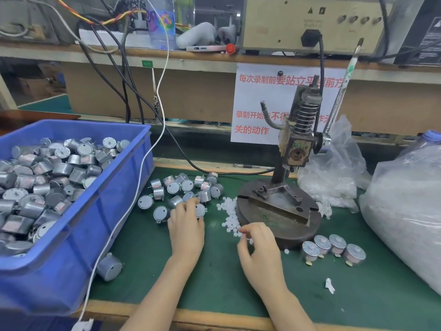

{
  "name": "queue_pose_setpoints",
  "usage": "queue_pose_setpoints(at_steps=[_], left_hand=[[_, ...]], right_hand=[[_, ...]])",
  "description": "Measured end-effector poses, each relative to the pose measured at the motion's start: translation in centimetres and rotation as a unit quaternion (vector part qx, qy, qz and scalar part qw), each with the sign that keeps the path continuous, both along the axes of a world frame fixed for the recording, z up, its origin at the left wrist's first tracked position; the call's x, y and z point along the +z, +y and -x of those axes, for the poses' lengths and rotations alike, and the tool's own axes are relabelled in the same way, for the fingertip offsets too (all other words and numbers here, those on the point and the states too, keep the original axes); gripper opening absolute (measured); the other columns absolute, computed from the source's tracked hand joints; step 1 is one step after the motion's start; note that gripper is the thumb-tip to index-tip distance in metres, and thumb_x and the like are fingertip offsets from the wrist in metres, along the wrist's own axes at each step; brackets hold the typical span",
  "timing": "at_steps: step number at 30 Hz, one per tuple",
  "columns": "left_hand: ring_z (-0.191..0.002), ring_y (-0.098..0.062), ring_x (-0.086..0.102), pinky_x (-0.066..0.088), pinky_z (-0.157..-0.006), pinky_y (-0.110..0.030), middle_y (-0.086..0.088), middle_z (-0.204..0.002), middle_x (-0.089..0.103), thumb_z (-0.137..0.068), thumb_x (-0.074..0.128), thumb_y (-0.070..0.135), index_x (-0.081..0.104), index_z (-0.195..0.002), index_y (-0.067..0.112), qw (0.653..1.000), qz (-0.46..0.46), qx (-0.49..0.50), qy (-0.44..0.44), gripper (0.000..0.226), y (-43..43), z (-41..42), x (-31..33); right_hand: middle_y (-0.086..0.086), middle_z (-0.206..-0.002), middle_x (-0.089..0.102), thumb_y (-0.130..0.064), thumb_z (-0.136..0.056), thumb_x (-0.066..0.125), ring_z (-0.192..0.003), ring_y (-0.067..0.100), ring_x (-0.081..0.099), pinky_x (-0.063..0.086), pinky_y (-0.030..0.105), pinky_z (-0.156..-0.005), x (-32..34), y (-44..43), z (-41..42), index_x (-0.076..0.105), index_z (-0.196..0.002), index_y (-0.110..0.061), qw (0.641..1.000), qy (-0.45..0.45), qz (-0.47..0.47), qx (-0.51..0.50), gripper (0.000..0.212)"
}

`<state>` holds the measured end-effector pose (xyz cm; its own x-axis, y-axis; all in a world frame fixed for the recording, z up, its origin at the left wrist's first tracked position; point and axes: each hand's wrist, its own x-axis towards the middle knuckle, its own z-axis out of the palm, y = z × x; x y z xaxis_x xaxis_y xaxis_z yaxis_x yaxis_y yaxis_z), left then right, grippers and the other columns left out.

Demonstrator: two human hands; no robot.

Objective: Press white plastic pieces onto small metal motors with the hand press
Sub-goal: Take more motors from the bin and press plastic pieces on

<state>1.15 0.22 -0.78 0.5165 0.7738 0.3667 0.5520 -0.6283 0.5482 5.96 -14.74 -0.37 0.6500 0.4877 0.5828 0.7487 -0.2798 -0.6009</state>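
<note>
The small metal motors [181, 188] lie in a loose pile on the green tabletop [214, 283], between the blue bin [114, 199] and the hand press [296, 149]. We think they are hard and a bit heavy for their size. Their smooth round sides may slip, so it is best to take one by its sides and stay off the thin pins that poke out. The white plastic pieces [229, 216] lie in a little heap just beside the round base of the press. They look tiny and very light, and we guess they roll away easily, so a soft pinch with two fingertips is the way to pick one up. Our left hand [187, 223] is at the near edge of the pile, with its fingers bent down around one motor [200, 209], holding it. Our right hand [259, 244] hangs over the near end of the white heap, finger and thumb curled with a small gap between them. We cannot tell if it has a piece. Four motors with white tops [334, 247] stand in a row near the press base, and the blue bin is full of more motors. A big clear bag [405, 199] sits at the far right.
</note>
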Motion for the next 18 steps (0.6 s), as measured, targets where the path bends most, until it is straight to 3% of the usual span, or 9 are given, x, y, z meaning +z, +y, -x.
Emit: queue_pose_setpoints(at_steps=[3, 6, 8, 11, 14, 18], left_hand=[[-0.094, -0.029, 0.053, 0.040, -0.084, -0.037, -0.007, -0.112, 0.052, -0.086, 0.059, 0.007, 0.052, -0.120, 0.015, 0.997, 0.023, -0.062, -0.047, 0.035, -0.2, 0.4, 0.2], [-0.087, -0.022, 0.056, 0.044, -0.082, -0.036, 0.001, -0.110, 0.049, -0.084, 0.063, 0.010, 0.055, -0.116, 0.020, 0.984, 0.040, -0.148, -0.087, 0.035, -1.5, 1.1, 0.5], [-0.088, -0.015, 0.056, 0.046, -0.081, -0.034, 0.008, -0.107, 0.047, -0.082, 0.065, 0.014, 0.055, -0.114, 0.025, 0.972, 0.042, -0.216, -0.076, 0.035, -2.4, 1.7, 0.5], [-0.091, -0.006, 0.053, 0.045, -0.076, -0.026, 0.014, -0.100, 0.043, -0.078, 0.063, 0.012, 0.053, -0.112, 0.034, 0.959, 0.027, -0.278, -0.053, 0.042, -3.1, 2.3, 0.6], [-0.090, -0.003, 0.046, 0.041, -0.073, -0.021, 0.015, -0.096, 0.042, -0.077, 0.062, 0.014, 0.053, -0.116, 0.035, 0.957, -0.003, -0.289, -0.030, 0.045, -3.3, 2.5, 0.8], [-0.090, -0.005, 0.045, 0.038, -0.071, -0.019, 0.012, -0.096, 0.043, -0.083, 0.060, 0.022, 0.052, -0.119, 0.037, 0.949, -0.011, -0.313, -0.022, 0.039, -4.0, 2.1, 1.2]], right_hand=[[-0.008, -0.089, 0.051, 0.001, -0.082, 0.058, -0.083, 0.010, 0.049, 0.032, 0.012, -0.072, -0.3, -0.1, -0.3, 0.062, -0.093, -0.007, 0.999, 0.022, 0.024, 0.008, 0.014], [-0.010, -0.102, 0.047, -0.006, -0.083, 0.060, -0.094, 0.011, 0.051, 0.037, 0.015, -0.080, -0.4, -0.1, -0.4, 0.057, -0.114, -0.013, 0.998, 0.037, 0.051, 0.031, 0.031], [-0.013, -0.117, 0.041, -0.012, -0.083, 0.061, -0.106, 0.006, 0.047, 0.038, 0.016, -0.091, -0.3, -0.1, -0.4, 0.048, -0.129, -0.017, 0.995, 0.047, 0.061, 0.062, 0.048], [-0.022, -0.125, 0.035, -0.017, -0.081, 0.060, -0.118, -0.003, 0.038, 0.031, 0.012, -0.100, -0.4, -0.2, -0.4, 0.043, -0.136, -0.021, 0.991, 0.041, 0.074, 0.108, 0.057], [-0.030, -0.120, 0.038, -0.023, -0.083, 0.060, -0.098, -0.008, 0.044, 0.041, 0.015, -0.086, -0.5, -0.2, -0.1, 0.039, -0.133, -0.034, 0.987, 0.082, 0.053, 0.130, 0.056], [-0.025, -0.112, 0.048, -0.028, -0.079, 0.071, -0.080, -0.006, 0.052, 0.041, 0.006, -0.073, -0.3, -0.1, -0.3, 0.041, -0.124, -0.041, 0.981, 0.163, 0.011, 0.100, 0.056]])
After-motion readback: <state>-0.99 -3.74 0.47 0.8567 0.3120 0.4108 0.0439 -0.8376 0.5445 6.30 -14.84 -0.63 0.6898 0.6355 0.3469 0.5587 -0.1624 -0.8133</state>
